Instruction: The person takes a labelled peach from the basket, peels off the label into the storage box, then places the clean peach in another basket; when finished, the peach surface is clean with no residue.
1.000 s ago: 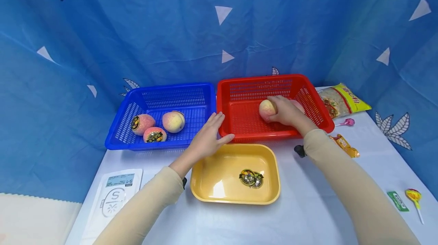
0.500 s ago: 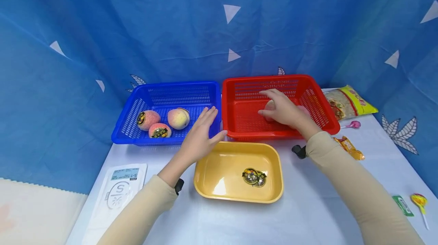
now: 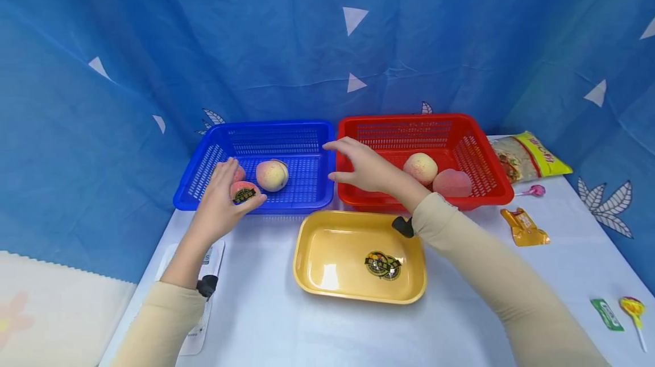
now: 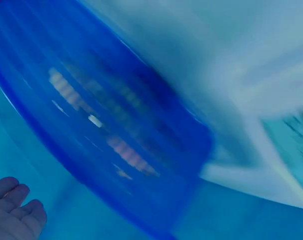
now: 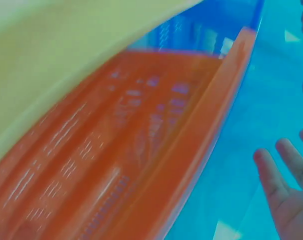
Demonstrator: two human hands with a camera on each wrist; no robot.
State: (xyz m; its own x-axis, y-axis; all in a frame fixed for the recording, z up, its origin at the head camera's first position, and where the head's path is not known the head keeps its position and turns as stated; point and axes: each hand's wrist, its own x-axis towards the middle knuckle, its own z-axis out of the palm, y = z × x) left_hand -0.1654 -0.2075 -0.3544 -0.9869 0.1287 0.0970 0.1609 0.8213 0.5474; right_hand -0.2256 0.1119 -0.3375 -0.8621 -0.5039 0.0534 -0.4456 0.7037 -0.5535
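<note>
Peaches [image 3: 272,175] are lying in two baskets on the tabletop [image 3: 353,333]. The blue basket [image 3: 309,172] is sitting on the left, and it is holding three of them. One is resting near the middle, one with a dark sticker is lying in front of it to the left, and one is partly hiding behind the left hand [image 3: 217,205]. The red basket [image 3: 404,133] is sitting just beside the blue one, and it is holding two more, a pale one and a pinker one, side by side on its right half. In front of the baskets, a yellow tray [image 3: 338,253] is holding two round stickers [image 3: 382,265], one partly covering the other.

The left hand is hanging by the blue basket's front left corner, with its grip apart and nothing in it. The right hand [image 3: 364,166] is reaching across the left side of the red basket, its fingertips pointing toward the blue one. Its grip is standing apart too, and it is carrying nothing.

To the right, a food bag [image 3: 529,156] is leaning near the red basket, while a pink lollipop [image 3: 535,190] and an orange candy [image 3: 525,227] are lying nearby. A white packet [image 3: 195,341] is lying partly under the left arm.
</note>
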